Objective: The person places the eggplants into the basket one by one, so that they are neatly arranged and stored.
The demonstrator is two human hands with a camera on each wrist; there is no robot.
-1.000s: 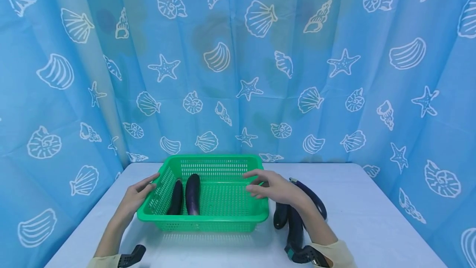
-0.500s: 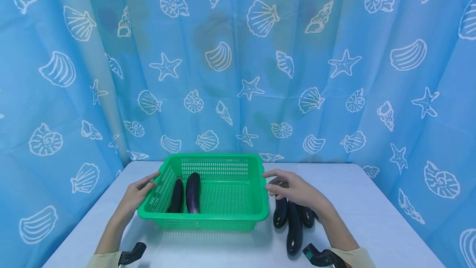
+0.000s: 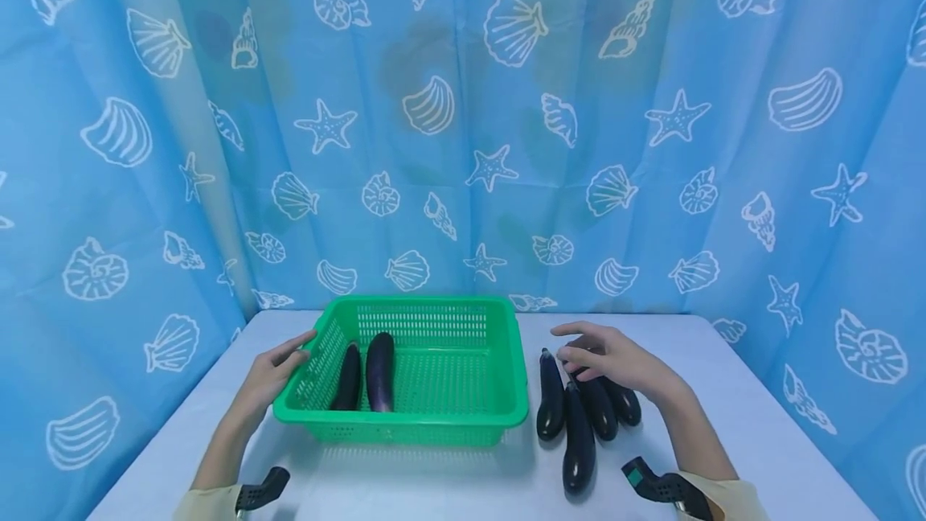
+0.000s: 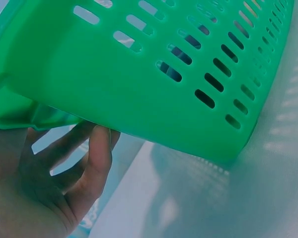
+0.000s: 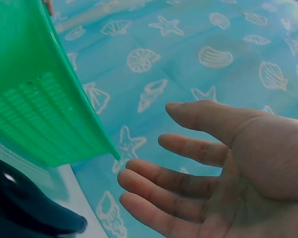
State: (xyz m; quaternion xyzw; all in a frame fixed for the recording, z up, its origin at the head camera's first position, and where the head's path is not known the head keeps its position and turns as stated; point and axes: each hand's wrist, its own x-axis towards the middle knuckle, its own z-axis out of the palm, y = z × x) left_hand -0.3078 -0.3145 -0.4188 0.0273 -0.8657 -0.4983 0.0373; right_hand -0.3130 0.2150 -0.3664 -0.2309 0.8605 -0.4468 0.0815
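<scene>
A green plastic basket [image 3: 401, 418] stands on the table with two dark eggplants lying inside near its left wall: a slimmer eggplant [image 3: 348, 378] and a thicker eggplant [image 3: 379, 372]. My left hand [image 3: 269, 370] touches the basket's left rim with fingers extended; in the left wrist view its thumb [image 4: 100, 153] is against the basket's edge and its other fingers are partly hidden. Right of the basket lie several loose eggplants [image 3: 579, 445]. Above their far ends hovers my right hand [image 3: 611, 356], fingers relaxed and holding nothing. One eggplant [image 5: 27, 203] shows at lower left in the right wrist view.
The table [image 3: 723, 424] has a white cover. A blue curtain [image 3: 463, 119] with white shell and starfish prints hangs behind and along both sides. Black camera mounts sit on the left wrist [image 3: 263, 489] and right wrist [image 3: 661, 485].
My right hand has moved right, from over the basket's right side to above the loose eggplants, bringing more of them into view. The left hand has stayed at the rim.
</scene>
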